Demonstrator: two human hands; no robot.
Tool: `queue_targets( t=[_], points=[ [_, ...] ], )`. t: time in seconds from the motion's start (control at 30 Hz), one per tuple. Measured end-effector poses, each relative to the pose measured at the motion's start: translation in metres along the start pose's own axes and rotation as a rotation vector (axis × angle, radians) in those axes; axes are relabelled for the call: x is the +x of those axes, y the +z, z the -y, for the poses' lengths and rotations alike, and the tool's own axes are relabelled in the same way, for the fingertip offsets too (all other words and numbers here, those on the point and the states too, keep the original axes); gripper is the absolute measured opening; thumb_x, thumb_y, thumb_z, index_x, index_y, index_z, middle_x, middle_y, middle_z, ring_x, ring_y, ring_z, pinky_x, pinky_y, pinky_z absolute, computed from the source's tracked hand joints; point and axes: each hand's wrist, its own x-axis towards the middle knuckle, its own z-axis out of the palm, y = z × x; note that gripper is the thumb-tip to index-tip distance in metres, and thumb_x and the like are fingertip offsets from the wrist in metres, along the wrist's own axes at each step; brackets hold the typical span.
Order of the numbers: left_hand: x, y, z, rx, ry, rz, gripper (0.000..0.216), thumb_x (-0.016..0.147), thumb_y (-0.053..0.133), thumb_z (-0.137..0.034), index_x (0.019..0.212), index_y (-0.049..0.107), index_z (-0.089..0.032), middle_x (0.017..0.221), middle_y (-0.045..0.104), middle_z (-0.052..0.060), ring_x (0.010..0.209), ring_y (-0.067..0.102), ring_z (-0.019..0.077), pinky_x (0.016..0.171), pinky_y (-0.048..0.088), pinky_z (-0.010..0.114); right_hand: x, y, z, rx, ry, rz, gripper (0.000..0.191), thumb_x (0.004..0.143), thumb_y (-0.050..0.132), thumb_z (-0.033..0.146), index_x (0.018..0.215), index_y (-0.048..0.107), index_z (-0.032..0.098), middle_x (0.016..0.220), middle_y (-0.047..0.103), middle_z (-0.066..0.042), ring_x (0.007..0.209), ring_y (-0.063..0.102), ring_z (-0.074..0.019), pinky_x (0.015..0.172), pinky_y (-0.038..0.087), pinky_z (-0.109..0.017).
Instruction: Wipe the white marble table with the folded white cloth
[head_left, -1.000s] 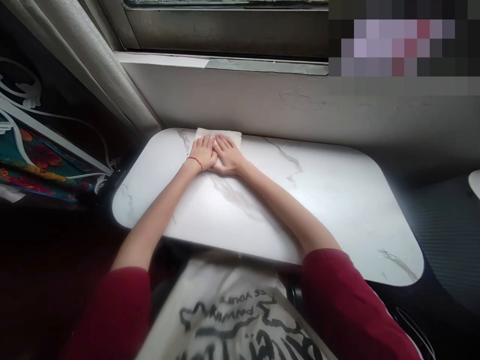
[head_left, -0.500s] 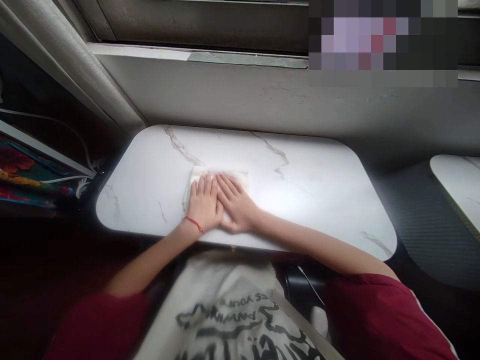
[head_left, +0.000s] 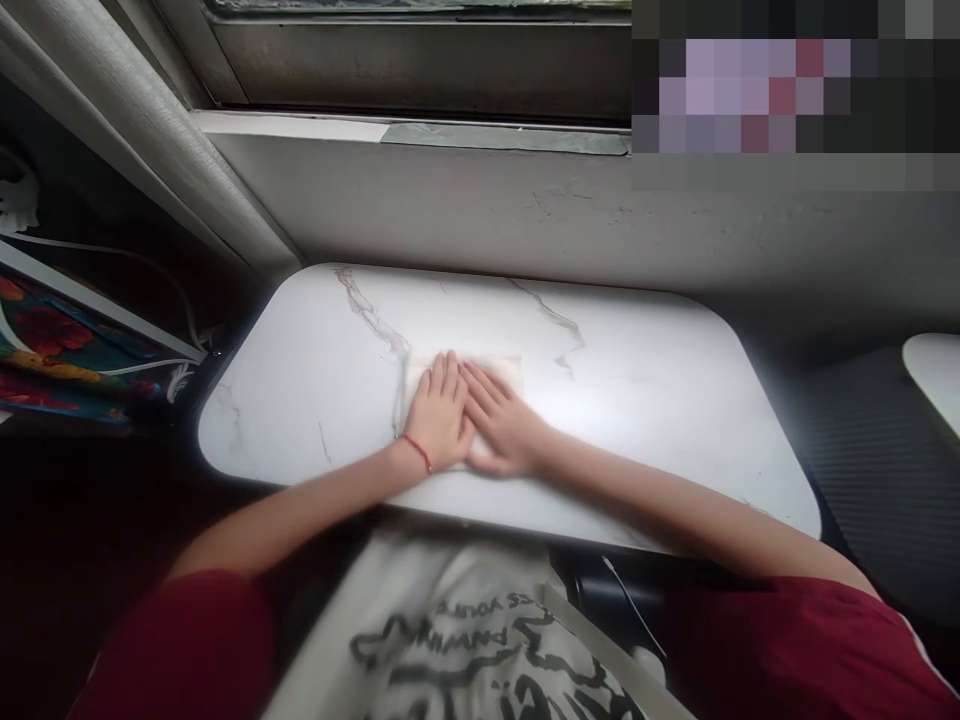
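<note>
A white marble-patterned table (head_left: 637,400) stands below a window sill. Near its front edge lies a white cloth or paper towel (head_left: 499,365), mostly covered by my hands. My left hand (head_left: 442,425), with a red string at the wrist, lies flat on the cloth, fingers stretched and together. My right hand (head_left: 506,425) lies flat beside it, touching it, fingers pointing up and left over the cloth. Both press the cloth down on the tabletop.
A grey wall (head_left: 525,215) and window sill (head_left: 420,130) rise right behind the table. A curtain (head_left: 142,120) hangs at the left, above a colourful flowered fabric (head_left: 52,360). A second white tabletop (head_left: 937,370) shows at the right edge. My printed white shirt (head_left: 465,640) fills the bottom.
Both hands slid the cloth from the table's far edge toward me, then a little to the right. They stay flat and side by side throughout.
</note>
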Motion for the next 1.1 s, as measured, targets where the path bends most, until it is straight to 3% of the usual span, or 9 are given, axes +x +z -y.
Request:
queue_targets(
  t=[0.17, 0.37, 0.6, 0.8, 0.93, 1.1],
  points=[
    [0.064, 0.002, 0.0, -0.065, 0.074, -0.032, 0.073, 0.092, 0.044, -0.029, 0.152, 0.032, 0.01, 0.164, 0.02, 0.028, 0.154, 0.018, 0.0396, 0.124, 0.024, 0.05, -0.001, -0.011, -0.048, -0.105, 0.086, -0.017, 0.086, 0.089, 0.049, 0.051, 0.152, 0.034, -0.006, 0.162, 0.028, -0.031, 0.155, 0.018, -0.041, 0.124, 0.023, -0.06],
    [0.13, 0.004, -0.009, -0.143, 0.076, -0.062, 0.074, 0.093, 0.044, -0.031, 0.154, 0.03, 0.008, 0.166, 0.021, 0.026, 0.155, 0.018, 0.0369, 0.126, 0.018, 0.047, -0.009, -0.02, -0.11, -0.116, 0.167, -0.022, 0.092, 0.088, 0.05, 0.054, 0.16, 0.021, 0.004, 0.166, 0.021, -0.024, 0.156, 0.016, -0.039, 0.123, 0.022, -0.063],
    [0.19, 0.009, 0.007, -0.216, 0.083, -0.192, 0.068, 0.094, 0.044, -0.033, 0.149, 0.04, 0.005, 0.161, 0.034, 0.025, 0.151, 0.03, 0.0358, 0.124, 0.02, 0.048, 0.012, -0.026, -0.173, -0.098, 0.253, -0.035, 0.093, 0.082, 0.055, 0.057, 0.157, 0.029, 0.009, 0.165, 0.028, -0.021, 0.155, 0.022, -0.0381, 0.125, 0.02, -0.06],
    [0.211, 0.007, 0.015, -0.214, 0.045, -0.221, 0.065, 0.093, 0.045, -0.035, 0.146, 0.044, 0.003, 0.158, 0.04, 0.024, 0.146, 0.035, 0.0369, 0.121, 0.024, 0.048, 0.028, -0.033, -0.198, -0.026, 0.27, -0.02, 0.087, 0.076, 0.06, 0.055, 0.15, 0.039, 0.014, 0.16, 0.037, -0.02, 0.152, 0.027, -0.0387, 0.124, 0.023, -0.06],
    [0.213, 0.01, 0.015, -0.223, 0.046, -0.237, 0.064, 0.094, 0.044, -0.035, 0.146, 0.044, 0.003, 0.157, 0.04, 0.024, 0.146, 0.034, 0.0369, 0.12, 0.022, 0.047, 0.027, -0.034, -0.201, -0.003, 0.268, -0.011, 0.086, 0.076, 0.06, 0.056, 0.15, 0.04, 0.016, 0.161, 0.036, -0.019, 0.151, 0.028, -0.0397, 0.123, 0.023, -0.061],
    [0.215, 0.014, 0.016, -0.251, 0.053, -0.27, 0.063, 0.094, 0.043, -0.034, 0.146, 0.045, 0.001, 0.158, 0.04, 0.022, 0.145, 0.034, 0.0372, 0.119, 0.023, 0.049, 0.027, -0.033, -0.201, -0.064, 0.301, 0.006, 0.088, 0.077, 0.058, 0.058, 0.15, 0.041, 0.011, 0.162, 0.035, -0.019, 0.152, 0.028, -0.0381, 0.124, 0.022, -0.055]
  ],
)
